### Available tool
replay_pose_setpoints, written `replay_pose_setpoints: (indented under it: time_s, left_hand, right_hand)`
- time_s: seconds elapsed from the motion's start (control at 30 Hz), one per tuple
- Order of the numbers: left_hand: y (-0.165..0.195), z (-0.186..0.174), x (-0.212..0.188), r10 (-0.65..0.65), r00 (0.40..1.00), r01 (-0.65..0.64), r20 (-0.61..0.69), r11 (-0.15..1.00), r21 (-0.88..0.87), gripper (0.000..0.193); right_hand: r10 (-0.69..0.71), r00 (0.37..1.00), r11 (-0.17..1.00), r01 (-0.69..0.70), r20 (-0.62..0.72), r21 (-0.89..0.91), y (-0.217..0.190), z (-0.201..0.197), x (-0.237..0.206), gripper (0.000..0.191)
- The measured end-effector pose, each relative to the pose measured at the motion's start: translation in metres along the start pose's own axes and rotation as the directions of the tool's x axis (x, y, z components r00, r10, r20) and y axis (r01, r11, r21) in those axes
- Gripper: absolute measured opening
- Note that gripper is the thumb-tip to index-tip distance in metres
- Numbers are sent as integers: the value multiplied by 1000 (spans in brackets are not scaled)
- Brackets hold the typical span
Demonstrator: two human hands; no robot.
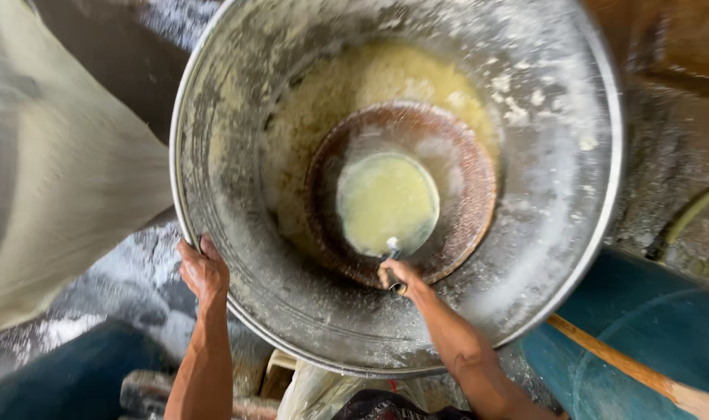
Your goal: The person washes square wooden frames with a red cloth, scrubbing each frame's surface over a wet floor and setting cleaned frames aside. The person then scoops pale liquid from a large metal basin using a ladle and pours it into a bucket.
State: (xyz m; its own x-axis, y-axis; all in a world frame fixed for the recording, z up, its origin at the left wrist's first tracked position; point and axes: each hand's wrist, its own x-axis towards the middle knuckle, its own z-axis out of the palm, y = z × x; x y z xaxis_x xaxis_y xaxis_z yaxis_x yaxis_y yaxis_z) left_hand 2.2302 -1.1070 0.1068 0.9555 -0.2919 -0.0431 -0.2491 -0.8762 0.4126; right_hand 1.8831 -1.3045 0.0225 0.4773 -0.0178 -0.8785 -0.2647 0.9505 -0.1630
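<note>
A large round metal tub (238, 101), dusted with white residue, fills the middle of the head view. My left hand (203, 271) grips its near-left rim. Inside, a brown woven sieve (471, 194) lies on pale yellow mash (347, 85). My right hand (400, 274) reaches into the tub and is closed on the short handle of a round metal ladle (387, 202) full of pale yellow liquid, held over the sieve.
A big off-white sack (66, 171) stands at the left. A blue drum (650, 334) sits at the lower right with a wooden stick (627, 365) lying across it. A greenish hose (689, 214) curves at the right. The ground is wet and flour-streaked.
</note>
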Motion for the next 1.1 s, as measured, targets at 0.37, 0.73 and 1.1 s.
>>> replay_pose_setpoints:
  time_s: [0.37,0.73,1.1]
  left_hand:
    - [5,-1,1,61,998,-61,-3,997,36,43]
    - [16,-15,-6,78,997,-78,-26,997,-9,42]
    - [-4,5,2,-6,1000,5,-30,1000,-27,37]
  right_hand:
    - [-332,938,929,343,99,-137,33,-102,-202,34]
    - [-385,900,780,435,-204,449,99,-278,-463,37]
    - [-425,732,871,491,-532,-19,-43,-171,-236,20]
